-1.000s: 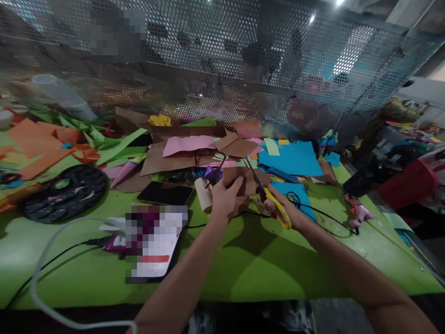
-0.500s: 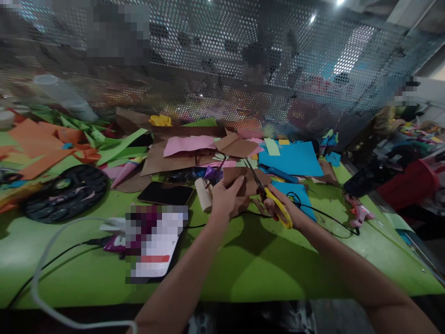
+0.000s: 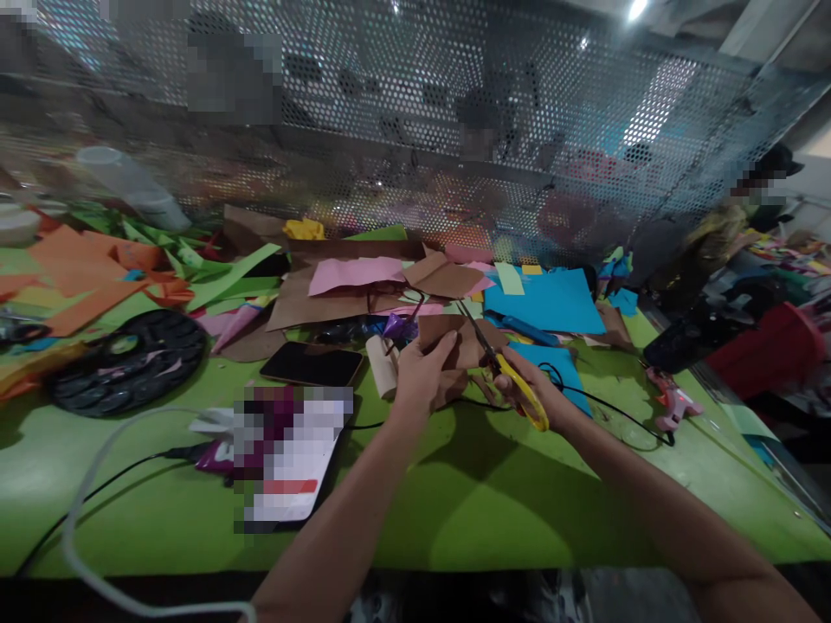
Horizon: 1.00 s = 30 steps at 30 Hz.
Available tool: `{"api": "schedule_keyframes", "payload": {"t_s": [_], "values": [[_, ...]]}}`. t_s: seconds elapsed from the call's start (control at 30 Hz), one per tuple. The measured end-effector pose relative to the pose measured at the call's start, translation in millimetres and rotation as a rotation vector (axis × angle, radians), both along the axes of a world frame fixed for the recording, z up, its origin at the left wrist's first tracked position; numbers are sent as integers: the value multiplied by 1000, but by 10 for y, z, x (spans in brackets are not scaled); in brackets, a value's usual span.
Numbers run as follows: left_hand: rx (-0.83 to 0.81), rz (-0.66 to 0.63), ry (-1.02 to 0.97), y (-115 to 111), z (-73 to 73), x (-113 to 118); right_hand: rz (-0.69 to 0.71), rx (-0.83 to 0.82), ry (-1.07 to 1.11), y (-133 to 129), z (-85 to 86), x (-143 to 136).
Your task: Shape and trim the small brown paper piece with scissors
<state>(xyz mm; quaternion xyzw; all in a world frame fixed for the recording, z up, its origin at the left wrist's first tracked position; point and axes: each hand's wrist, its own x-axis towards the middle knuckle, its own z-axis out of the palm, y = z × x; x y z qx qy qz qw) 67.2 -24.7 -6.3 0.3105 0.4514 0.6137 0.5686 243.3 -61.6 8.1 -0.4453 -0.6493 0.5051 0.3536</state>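
A: Where the brown paper piece (image 3: pixel 454 339) sits, just past the middle of the green table (image 3: pixel 493 502), which hand has it?

B: The left hand (image 3: pixel 421 374). Its fingers are curled around the near edge and the thumb lies flat on top, so the piece is pinched and lifted a little off the table.

A: And the scissors (image 3: pixel 503 368)?

B: In the right hand (image 3: pixel 538 394). The fingers are closed through the yellow handles, and the dark blades point up and away, with their length against the right edge of the brown piece. The blades look nearly together, though I cannot tell whether paper lies between them.

A: What is closest around that?

B: Just left of the left hand, a small cardboard roll (image 3: pixel 382 363) lies on the table, and beside that a dark phone (image 3: pixel 312 363) lies flat. A black cable (image 3: pixel 603 402) runs under the right wrist toward a pink glue gun (image 3: pixel 672 400) further right.

A: Farther out?

B: Behind the hands lie blue sheets (image 3: pixel 545 301), a pink sheet (image 3: pixel 354 273) and more brown paper. Orange paper (image 3: pixel 71 277) and green strips (image 3: pixel 214 277) are heaped at far left, near a round black tray (image 3: pixel 126 359). A perforated metal screen (image 3: pixel 415 112) closes off the back of the table.
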Motion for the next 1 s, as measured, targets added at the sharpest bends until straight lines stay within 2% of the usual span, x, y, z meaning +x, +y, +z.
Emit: {"api": "schedule_keyframes", "payload": {"t_s": [0.33, 0.6, 1.0], "values": [[27, 4, -4, 34, -75, -27, -14, 12, -34, -10, 144, -58], [18, 25, -43, 86, -138, -62, -20, 121, -102, 41, 80, 0], [36, 56, -112, 63, -19, -62, -28, 167, -156, 79, 74, 62]]}}
